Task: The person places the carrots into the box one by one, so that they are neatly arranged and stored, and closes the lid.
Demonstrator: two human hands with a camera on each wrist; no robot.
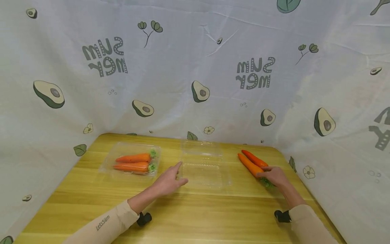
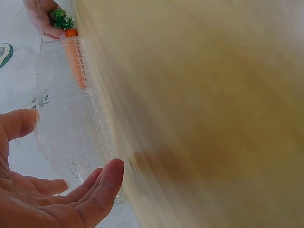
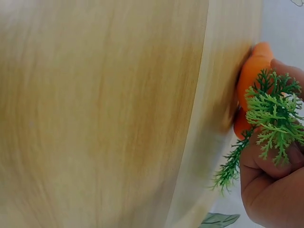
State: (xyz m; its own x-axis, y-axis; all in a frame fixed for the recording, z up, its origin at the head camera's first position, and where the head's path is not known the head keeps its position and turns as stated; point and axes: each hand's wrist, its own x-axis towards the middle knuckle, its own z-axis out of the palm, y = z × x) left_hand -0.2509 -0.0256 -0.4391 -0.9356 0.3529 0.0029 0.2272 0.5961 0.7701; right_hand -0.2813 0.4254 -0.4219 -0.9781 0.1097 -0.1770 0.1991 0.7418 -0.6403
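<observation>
On the right of the head view, my right hand [image 1: 274,176] grips an orange carrot [image 1: 249,163] near its leafy end, thumb on one side and fingers on the other. A second, redder carrot [image 1: 254,158] lies alongside it. Green feathery leaves [image 3: 273,116] cover part of the fingers in the right wrist view. My left hand [image 1: 167,182] holds nothing, its fingers spread at the left edge of a clear plastic clamshell box [image 1: 201,165]. That box stands with its lid opened back, and in the left wrist view its transparent wall [image 2: 66,109] rises beyond the fingertips.
Another clear box [image 1: 109,159] on the left holds two carrots [image 1: 132,166] with green tops. The wooden table [image 1: 195,217] ends at a white curtain [image 1: 176,67] printed with avocados, which hangs behind and along both sides.
</observation>
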